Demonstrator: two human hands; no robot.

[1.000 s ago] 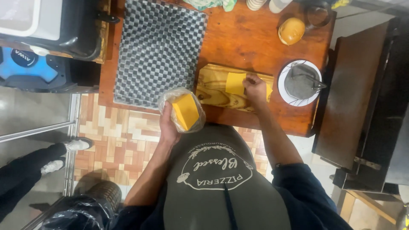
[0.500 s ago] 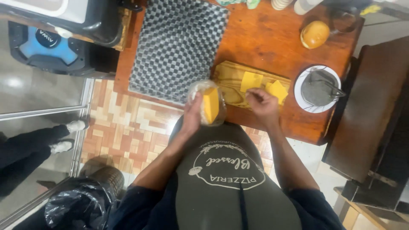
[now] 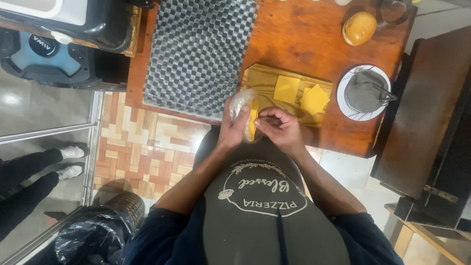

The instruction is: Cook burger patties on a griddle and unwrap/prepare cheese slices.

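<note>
My left hand [image 3: 233, 130] grips a clear plastic pack of yellow cheese slices [image 3: 244, 104], held on edge at the table's near side. My right hand [image 3: 278, 127] is beside it, thumb and fingers pinched on the edge of a slice [image 3: 252, 122] in the pack. Just beyond my hands a wooden cutting board [image 3: 259, 78] lies on the brown table. On the board rest one single cheese slice [image 3: 286, 89] and, to its right, overlapping cheese slices [image 3: 314, 99].
A black-and-white checkered mat [image 3: 196, 54] covers the table's left part. A white plate with a grey metal tool [image 3: 365, 93] sits right of the board, and a bun [image 3: 359, 28] lies farther back. A black-bagged bin [image 3: 98, 230] and another person's legs [image 3: 34, 172] are on the floor at left.
My right hand has left the cutting board and come back to the pack. Cheese slices now lie uncovered on the board. The pack has turned more on edge.
</note>
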